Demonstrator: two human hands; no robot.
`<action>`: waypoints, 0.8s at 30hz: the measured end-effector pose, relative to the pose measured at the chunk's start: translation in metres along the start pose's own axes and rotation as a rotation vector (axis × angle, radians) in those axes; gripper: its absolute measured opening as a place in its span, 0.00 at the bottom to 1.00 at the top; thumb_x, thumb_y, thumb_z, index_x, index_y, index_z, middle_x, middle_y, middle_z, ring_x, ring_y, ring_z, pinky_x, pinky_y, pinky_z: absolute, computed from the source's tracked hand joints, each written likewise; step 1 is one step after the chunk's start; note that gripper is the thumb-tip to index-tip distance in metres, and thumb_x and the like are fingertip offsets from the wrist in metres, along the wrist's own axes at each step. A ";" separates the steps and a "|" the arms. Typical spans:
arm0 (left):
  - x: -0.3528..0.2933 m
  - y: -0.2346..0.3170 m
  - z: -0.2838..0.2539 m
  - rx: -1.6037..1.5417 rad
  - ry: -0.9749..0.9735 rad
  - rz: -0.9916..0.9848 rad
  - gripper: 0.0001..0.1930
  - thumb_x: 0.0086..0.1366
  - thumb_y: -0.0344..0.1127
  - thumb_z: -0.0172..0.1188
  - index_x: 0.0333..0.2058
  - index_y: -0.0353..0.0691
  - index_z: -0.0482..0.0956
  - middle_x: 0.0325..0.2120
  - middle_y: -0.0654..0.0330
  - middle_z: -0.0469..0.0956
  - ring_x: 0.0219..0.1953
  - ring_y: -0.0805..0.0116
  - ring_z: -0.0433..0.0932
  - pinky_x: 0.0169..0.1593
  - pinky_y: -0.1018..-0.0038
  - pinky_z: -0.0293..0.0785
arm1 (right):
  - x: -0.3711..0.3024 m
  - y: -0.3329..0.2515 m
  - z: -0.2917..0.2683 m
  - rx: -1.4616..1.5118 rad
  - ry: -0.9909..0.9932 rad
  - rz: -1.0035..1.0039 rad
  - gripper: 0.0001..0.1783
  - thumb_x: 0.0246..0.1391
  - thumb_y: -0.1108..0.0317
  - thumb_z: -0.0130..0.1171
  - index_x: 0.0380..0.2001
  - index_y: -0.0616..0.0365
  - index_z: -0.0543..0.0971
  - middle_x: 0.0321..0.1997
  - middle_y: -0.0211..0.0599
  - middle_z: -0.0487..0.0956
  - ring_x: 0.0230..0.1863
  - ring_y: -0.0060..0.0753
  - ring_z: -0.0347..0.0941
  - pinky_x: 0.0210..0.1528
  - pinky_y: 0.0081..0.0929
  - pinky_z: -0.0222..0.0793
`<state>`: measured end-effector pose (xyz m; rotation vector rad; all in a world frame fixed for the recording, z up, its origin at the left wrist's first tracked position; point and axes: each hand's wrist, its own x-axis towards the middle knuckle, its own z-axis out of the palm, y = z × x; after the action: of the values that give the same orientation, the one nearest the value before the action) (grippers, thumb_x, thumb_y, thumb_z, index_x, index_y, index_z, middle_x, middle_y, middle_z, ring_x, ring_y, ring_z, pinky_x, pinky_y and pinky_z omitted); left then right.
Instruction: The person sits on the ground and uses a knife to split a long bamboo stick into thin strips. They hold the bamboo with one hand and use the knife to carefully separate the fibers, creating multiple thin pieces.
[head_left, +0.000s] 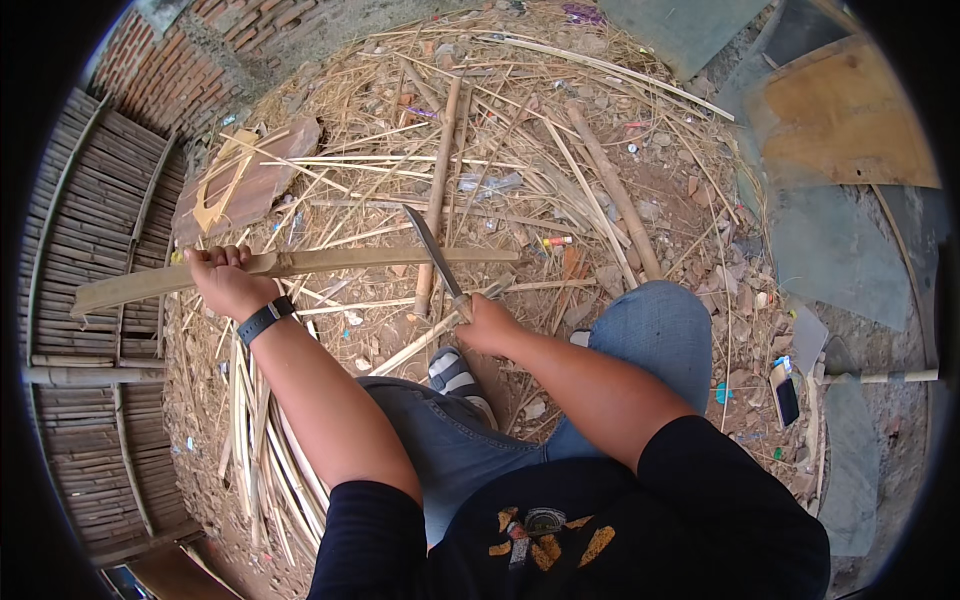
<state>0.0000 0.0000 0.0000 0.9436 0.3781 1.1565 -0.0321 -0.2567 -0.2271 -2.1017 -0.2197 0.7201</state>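
Observation:
My left hand (228,278), with a dark watch on its wrist, is wrapped round a long split bamboo piece (345,260). The bamboo lies crosswise in front of me, its wider end out to the left. In my right hand (488,325) is the handle of a machete (430,245). Its dark blade points forward and to the left, crossing the bamboo near the right end. Whether the edge touches the bamboo I cannot tell. Beneath, a round bamboo pole (440,190) lies on the ground, pointing away from me.
Thin bamboo strips (285,460) are bundled by my left leg. A second pole (615,195) lies ahead on the right, among scattered shavings. A slatted bamboo wall (85,230) stands left, a rusty sheet (250,180) before it. Grey panels (840,250) and a phone (784,392) are at right.

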 end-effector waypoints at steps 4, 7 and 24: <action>0.000 0.002 0.003 -0.007 -0.005 0.001 0.12 0.73 0.43 0.49 0.32 0.44 0.65 0.20 0.68 0.56 0.20 0.76 0.55 0.24 0.76 0.59 | 0.001 -0.003 0.000 0.035 0.001 0.010 0.26 0.45 0.60 0.61 0.43 0.69 0.72 0.42 0.59 0.79 0.46 0.57 0.77 0.49 0.44 0.71; 0.001 0.003 0.004 -0.012 -0.016 0.006 0.12 0.73 0.43 0.49 0.32 0.44 0.65 0.19 0.69 0.56 0.19 0.76 0.55 0.24 0.76 0.58 | 0.004 -0.002 0.002 0.050 0.010 0.012 0.26 0.45 0.60 0.61 0.43 0.68 0.72 0.42 0.59 0.79 0.46 0.57 0.77 0.49 0.44 0.71; -0.005 0.003 0.006 -0.022 0.012 0.005 0.13 0.72 0.42 0.50 0.28 0.45 0.65 0.18 0.69 0.57 0.19 0.76 0.55 0.23 0.76 0.56 | -0.007 -0.014 -0.003 0.085 -0.011 -0.132 0.30 0.44 0.62 0.62 0.50 0.67 0.71 0.44 0.59 0.79 0.48 0.58 0.76 0.51 0.43 0.71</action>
<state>0.0002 -0.0072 0.0052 0.9192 0.3724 1.1692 -0.0344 -0.2534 -0.2118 -1.9834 -0.3249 0.6508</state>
